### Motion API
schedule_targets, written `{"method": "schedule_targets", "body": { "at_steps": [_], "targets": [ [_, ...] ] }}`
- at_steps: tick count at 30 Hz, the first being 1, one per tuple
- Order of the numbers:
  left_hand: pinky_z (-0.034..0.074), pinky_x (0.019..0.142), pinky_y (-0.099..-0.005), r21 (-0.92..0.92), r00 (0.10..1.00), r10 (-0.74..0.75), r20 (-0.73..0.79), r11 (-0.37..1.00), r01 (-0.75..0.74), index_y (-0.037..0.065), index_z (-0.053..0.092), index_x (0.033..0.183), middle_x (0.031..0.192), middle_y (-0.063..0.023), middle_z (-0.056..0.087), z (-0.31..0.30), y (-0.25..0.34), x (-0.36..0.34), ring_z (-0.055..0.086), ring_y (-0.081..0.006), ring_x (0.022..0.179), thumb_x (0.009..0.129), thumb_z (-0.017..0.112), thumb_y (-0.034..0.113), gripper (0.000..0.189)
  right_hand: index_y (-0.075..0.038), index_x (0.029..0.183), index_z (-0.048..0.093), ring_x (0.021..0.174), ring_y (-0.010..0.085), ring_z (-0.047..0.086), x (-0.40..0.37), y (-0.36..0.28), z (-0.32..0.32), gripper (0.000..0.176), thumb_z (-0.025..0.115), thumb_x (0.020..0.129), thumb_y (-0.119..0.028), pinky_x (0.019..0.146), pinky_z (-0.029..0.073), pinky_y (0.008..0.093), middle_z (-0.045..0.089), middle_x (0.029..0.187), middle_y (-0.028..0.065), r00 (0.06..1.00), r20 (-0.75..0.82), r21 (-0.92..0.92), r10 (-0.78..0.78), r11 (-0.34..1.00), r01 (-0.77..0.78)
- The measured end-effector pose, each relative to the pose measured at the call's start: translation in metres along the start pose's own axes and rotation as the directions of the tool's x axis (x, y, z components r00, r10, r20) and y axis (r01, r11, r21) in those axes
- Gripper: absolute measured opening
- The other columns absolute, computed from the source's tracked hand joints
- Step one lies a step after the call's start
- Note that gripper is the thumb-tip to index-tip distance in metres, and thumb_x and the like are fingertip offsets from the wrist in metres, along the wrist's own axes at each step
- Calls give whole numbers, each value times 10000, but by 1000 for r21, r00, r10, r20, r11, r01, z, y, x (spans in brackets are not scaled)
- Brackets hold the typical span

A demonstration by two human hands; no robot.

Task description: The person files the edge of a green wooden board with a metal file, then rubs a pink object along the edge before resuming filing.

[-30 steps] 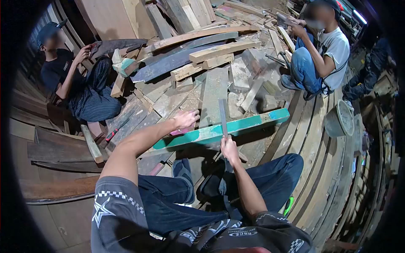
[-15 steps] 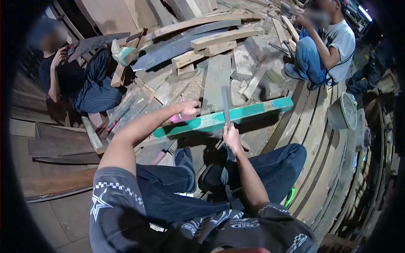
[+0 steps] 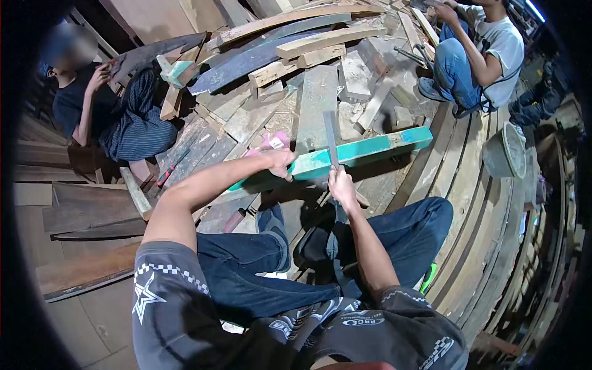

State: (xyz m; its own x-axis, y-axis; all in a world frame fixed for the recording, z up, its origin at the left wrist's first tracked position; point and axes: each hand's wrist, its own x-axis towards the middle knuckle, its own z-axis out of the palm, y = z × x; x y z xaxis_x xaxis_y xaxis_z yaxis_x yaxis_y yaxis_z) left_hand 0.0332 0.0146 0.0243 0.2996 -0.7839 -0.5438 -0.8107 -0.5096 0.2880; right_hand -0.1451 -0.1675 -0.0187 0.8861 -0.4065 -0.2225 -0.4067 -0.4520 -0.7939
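A wooden beam with green paint (image 3: pixel 382 147) lies across in front of my knees. My left hand (image 3: pixel 282 164) is closed over its near edge, left of the middle. In my right hand (image 3: pixel 342 185) is a long flat metal bar (image 3: pixel 330 134), gripped at its lower end. The bar points away from me and overlaps the beam in this view. Just beyond my left hand lies a pink wrapper (image 3: pixel 276 142) with a white patch. A tool with a pinkish handle (image 3: pixel 234 220) rests on the boards below the beam.
Wood offcuts (image 3: pixel 320 46) are piled ahead. A person with a saw (image 3: pixel 148 57) sits at left; another in a white shirt (image 3: pixel 493 49) squats at right. A grey bucket (image 3: pixel 504 151) stands on the slats. A red-handled tool (image 3: pixel 164 177) lies at left.
My left hand has come from beside the pink wrapper onto the beam and closed on it. The right hand still holds the metal bar across the beam. The view has shifted slightly.
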Motion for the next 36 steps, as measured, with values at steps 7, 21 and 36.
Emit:
{"method": "schedule_targets", "body": {
  "at_steps": [7, 21, 36],
  "targets": [
    [483, 912, -390, -346, 994, -51, -97, 938, 15, 5, 545, 1240, 1137, -171, 655, 5, -63, 16, 615, -274, 1059, 761, 797, 310, 621, 57, 1027, 578, 799, 496, 637, 7, -2, -1, 453, 411, 1021, -364, 695, 483, 567, 641, 787, 316, 991, -75, -10, -108, 994, 107],
    [477, 956, -382, -225, 996, -62, 57, 972, 74, -28, 561, 1264, 1178, -219, 649, 19, -90, 35, 605, -299, 1139, 668, 838, 572, 890, 16, 1042, 526, 831, 514, 626, 4, 0, -5, 271, 598, 917, -213, 706, 479, 577, 636, 804, 330, 974, -62, -115, -218, 971, 210],
    [515, 848, -420, -141, 935, -270, -231, 960, 243, -72, 567, 1067, 1029, -238, 651, 49, -43, 3, 654, -352, 968, 556, 855, 641, 923, -15, 991, 584, 431, 189, 535, 9, -10, -2, 358, 444, 1013, -344, 386, 430, 341, 500, 544, 40, 919, 387, 403, 73, 883, -240]
  ]
}}
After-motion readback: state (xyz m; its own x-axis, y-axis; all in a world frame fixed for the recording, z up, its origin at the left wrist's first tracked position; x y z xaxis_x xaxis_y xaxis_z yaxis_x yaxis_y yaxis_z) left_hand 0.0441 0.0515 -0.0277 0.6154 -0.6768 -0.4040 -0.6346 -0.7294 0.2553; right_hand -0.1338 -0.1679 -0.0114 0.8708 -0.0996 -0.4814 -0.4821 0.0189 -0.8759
